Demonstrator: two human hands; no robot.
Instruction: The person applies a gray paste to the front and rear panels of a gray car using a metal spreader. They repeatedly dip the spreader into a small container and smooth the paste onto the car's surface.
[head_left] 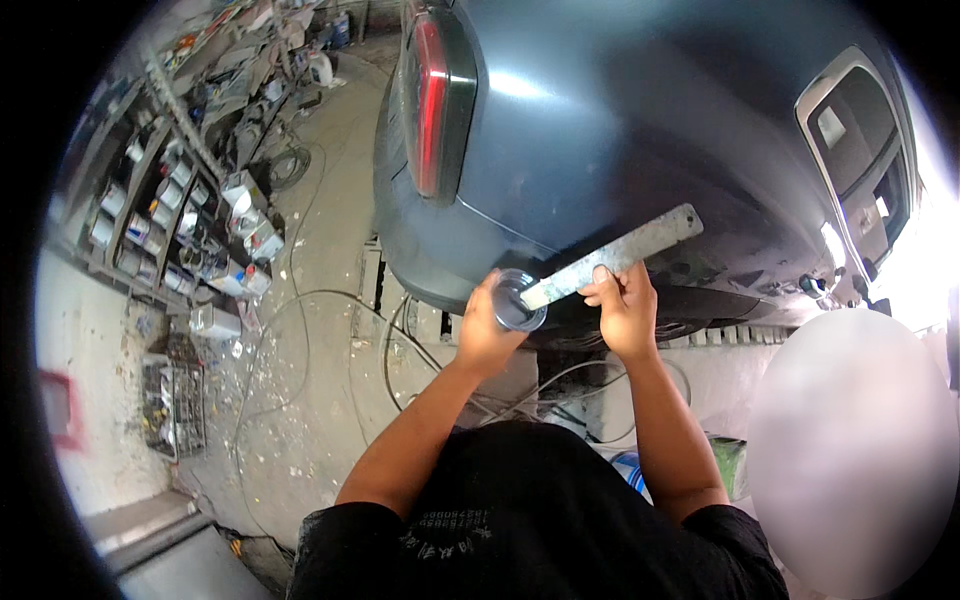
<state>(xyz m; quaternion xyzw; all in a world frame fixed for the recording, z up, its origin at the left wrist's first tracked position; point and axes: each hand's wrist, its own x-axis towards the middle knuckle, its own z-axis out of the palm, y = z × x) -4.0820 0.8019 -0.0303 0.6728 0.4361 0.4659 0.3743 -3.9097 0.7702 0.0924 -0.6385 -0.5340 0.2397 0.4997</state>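
My left hand (487,328) is wrapped round a small clear cup (517,318) with something dark inside. A long flat metal strip (625,250), worn and speckled like a mixing stick or ruler, is pinched between the thumb and fingers of my right hand (628,308). Its lower end dips into the cup's mouth, while the other end, with a small hole, points up to the right. What the strip's tip touches inside the cup cannot be made out. Both hands are in front of the dark blue-grey car's rear side (580,150).
The car's red tail light (430,110) is ahead on the left, its side window (850,125) at right. Shelves of cans (150,220) line the left wall near a wire crate (174,405). Hoses (330,293) cross the stained floor. A blurred oval hides the lower right.
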